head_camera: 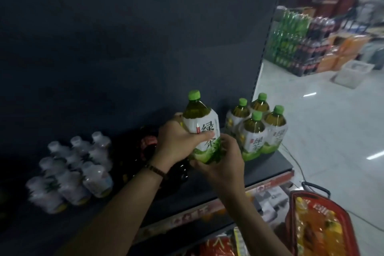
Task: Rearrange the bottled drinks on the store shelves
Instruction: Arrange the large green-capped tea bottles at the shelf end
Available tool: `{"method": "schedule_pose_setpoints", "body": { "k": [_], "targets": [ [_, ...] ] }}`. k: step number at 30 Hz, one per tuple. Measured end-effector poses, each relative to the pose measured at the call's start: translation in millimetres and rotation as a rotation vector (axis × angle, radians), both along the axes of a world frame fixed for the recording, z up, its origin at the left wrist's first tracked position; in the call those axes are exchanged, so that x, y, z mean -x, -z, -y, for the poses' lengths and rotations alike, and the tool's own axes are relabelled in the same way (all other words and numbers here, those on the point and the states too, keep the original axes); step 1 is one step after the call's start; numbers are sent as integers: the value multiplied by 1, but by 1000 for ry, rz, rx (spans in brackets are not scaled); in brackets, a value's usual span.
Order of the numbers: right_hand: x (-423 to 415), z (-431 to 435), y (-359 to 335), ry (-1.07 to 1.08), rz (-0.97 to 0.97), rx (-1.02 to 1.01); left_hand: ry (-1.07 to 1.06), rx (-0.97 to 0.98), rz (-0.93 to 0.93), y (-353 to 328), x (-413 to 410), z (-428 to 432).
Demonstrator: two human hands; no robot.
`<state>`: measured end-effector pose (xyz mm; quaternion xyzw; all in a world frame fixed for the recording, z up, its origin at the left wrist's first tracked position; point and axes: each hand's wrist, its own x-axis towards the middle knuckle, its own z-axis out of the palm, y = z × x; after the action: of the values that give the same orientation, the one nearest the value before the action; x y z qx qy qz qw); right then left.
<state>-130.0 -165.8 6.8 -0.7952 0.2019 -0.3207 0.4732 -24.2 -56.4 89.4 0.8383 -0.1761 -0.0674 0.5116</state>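
Observation:
A large green-tea bottle (pixel 199 118) with a green cap and a white and green label is held upright just above the dark shelf (pixel 268 164). My left hand (pixel 176 143) grips its label from the left side. My right hand (pixel 224 158) cups its base from the right. To its right, several matching green-tea bottles (pixel 257 129) stand in a cluster at the shelf's right end. Dark cola bottles (pixel 149 147) with a red label stand behind my left wrist, partly hidden.
Several white-capped pale bottles (pixel 72 170) stand in rows on the shelf's left part. A red shopping basket (pixel 320 226) with orange drinks sits at the lower right. Stacked packs of green and dark soda (pixel 295 41) stand across the pale tiled aisle.

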Motion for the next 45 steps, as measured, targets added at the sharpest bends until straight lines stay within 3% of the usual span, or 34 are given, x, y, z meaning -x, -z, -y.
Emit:
{"method": "schedule_pose_setpoints", "body": {
  "k": [6, 17, 34, 41, 45],
  "targets": [
    [-22, 58, 41, -74, -114, 14, 42, -93, -22, 36, -44, 67],
    [-40, 81, 65, -166, -255, -218, 38, -105, 20, 113, -65, 112],
    [-51, 87, 77, -166, -298, -223, 72, -82, -27, 118, -81, 127],
    [-47, 87, 73, -186, -340, -201, 91, -188, -92, 89, -63, 107],
    [-45, 84, 64, -282, -389, -94, -1, -257, 51, 59, -24, 58]
  ]
}}
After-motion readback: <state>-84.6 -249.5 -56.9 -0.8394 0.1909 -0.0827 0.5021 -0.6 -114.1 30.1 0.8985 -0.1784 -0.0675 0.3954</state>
